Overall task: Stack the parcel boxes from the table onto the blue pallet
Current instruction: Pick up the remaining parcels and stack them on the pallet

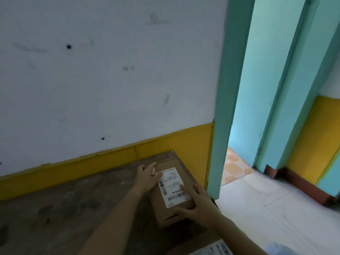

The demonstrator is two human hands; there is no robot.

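Observation:
A brown cardboard parcel box [170, 212] with a white shipping label rests on the dark wooden table [64, 205], near its right end by the wall. My left hand [148, 176] grips the box's far left edge. My right hand [198, 205] clasps its near right corner, thumb on the front face. Part of a second labelled parcel box [207, 248] shows at the bottom edge, under my right forearm. The blue pallet is out of view.
A white wall with a yellow base band [73, 170] runs behind the table. A teal door frame [219, 144] stands just right of the table. Beyond it lie pale floor tiles [266, 208] and an open doorway.

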